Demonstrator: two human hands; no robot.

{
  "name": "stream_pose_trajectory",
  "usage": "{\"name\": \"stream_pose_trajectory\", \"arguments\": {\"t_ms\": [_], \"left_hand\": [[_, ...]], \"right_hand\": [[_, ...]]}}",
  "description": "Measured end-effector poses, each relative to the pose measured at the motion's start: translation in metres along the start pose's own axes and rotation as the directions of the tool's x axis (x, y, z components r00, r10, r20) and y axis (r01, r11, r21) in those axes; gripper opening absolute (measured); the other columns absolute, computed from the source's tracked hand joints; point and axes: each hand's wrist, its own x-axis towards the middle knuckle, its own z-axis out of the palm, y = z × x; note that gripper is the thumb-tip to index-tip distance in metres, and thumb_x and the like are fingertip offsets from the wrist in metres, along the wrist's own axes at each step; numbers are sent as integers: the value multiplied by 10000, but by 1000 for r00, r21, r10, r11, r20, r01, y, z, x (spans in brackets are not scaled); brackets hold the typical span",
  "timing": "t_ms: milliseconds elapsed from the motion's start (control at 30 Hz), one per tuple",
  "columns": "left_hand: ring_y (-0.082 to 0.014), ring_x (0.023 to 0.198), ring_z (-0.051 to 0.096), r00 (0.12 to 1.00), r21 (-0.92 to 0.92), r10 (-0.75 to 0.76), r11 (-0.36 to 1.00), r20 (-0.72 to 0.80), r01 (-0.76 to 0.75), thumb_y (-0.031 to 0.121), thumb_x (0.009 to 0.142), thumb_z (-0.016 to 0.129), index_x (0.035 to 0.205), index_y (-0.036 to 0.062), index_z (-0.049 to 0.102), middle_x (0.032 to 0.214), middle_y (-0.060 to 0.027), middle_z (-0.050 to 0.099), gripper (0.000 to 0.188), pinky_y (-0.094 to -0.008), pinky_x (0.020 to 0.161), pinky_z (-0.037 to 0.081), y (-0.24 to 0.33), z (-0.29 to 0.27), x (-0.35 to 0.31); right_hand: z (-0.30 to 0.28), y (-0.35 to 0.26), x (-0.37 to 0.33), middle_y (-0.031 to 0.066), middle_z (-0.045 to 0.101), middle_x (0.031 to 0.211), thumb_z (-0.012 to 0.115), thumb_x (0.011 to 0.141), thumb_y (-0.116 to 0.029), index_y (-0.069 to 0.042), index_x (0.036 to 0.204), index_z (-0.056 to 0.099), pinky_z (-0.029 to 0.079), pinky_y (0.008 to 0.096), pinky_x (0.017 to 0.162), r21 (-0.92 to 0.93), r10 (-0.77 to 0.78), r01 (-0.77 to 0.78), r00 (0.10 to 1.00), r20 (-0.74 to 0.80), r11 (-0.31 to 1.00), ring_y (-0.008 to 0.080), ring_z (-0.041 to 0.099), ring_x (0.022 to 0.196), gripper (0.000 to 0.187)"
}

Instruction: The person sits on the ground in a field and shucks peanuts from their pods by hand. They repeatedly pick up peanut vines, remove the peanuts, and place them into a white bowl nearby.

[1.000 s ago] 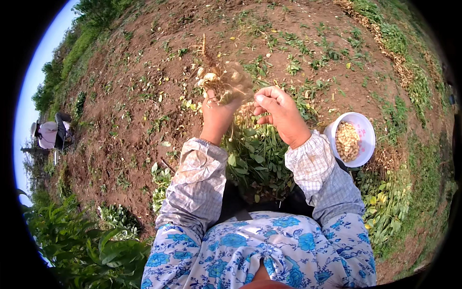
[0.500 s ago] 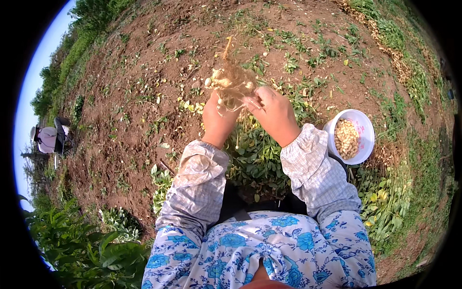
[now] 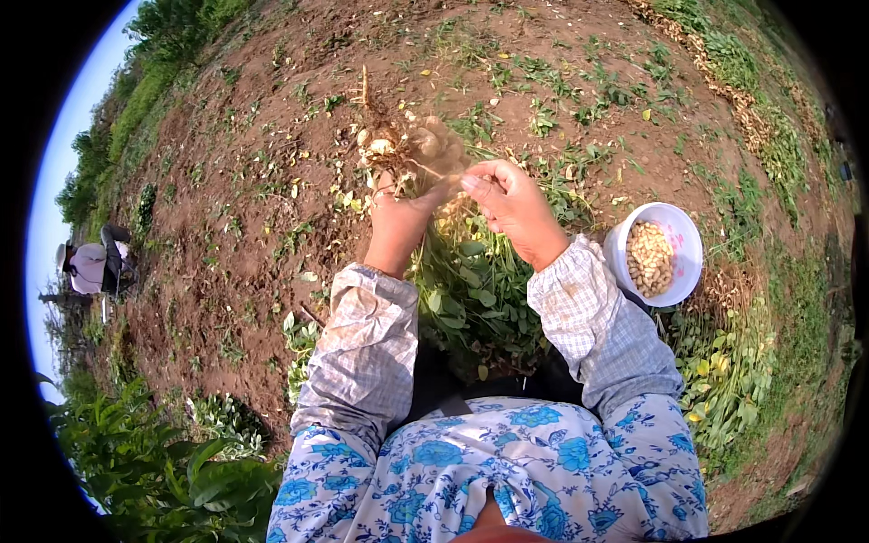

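My left hand (image 3: 400,222) is closed around the stems of an uprooted peanut plant (image 3: 380,149), just below its roots. Pale pods and brown, soil-covered roots stick up above that hand, partly blurred by motion. The plant's green leaves (image 3: 466,290) hang down between my forearms. My right hand (image 3: 518,210) is beside the roots, thumb and forefinger pinched together; what lies in the pinch is too small to make out. To the right of my right forearm stands a white bucket (image 3: 690,262), partly filled with picked peanuts (image 3: 649,258).
Brown soil (image 3: 226,208) with scattered leaves and weeds stretches ahead. Pulled plants (image 3: 724,380) lie beyond the bucket at right. Leafy green bushes (image 3: 172,471) grow at lower left. Another person (image 3: 89,262) sits far off at the left edge.
The root end of the plant has swung left and tilted, now blurred. My left hand has shifted slightly left and down; the right hand has turned and drawn a little away from the roots.
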Motion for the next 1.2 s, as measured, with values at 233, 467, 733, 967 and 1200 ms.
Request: {"name": "stream_pose_trajectory", "arguments": {"t_ms": [233,467,733,967,1200], "left_hand": [[-184,933,634,970,53,192,978,151,-202,8,777,729,1140,-63,517,1060,-125,631,426,-269,785,535,-20,-1,9],[-188,885,656,975,144,193,968,105,-207,118,757,776,1095,-48,552,1016,-145,667,438,-300,749,530,-47,-10,18],[-162,838,672,987,353,162,922,17,-158,76,763,741,1051,-10,625,966,-83,703,322,-300,747,528,-19,-6,10],[-189,793,664,999,283,31,958,25,-37,114,704,761,1057,32,615,901,-102,698,391,-311,702,512,-4,4,-5],[-130,789,658,998,258,67,964,18,-70,121,784,729,1036,-8,631,933,-83,702,300,-274,702,519,-21,-8,11]], "right_hand": [[-2,29,17,101,668,931,710,860,-268,28,1087,576,503,291,726,-259,-206,169,970,-125,951,153,640,821,396],[-12,31,25,177,672,902,734,787,-326,18,1028,615,510,363,761,-633,-389,303,921,3,713,293,668,834,437],[2,15,5,59,630,864,630,850,-229,-2,994,601,470,275,621,-643,-161,206,978,129,737,118,566,655,271],[21,-7,-31,9,517,734,555,902,-197,-47,885,529,262,163,386,196,331,-420,870,366,886,7,328,463,153],[-31,-24,-50,151,548,605,570,853,-180,3,879,545,447,371,552,-831,-416,261,909,40,491,267,561,555,187]]}}
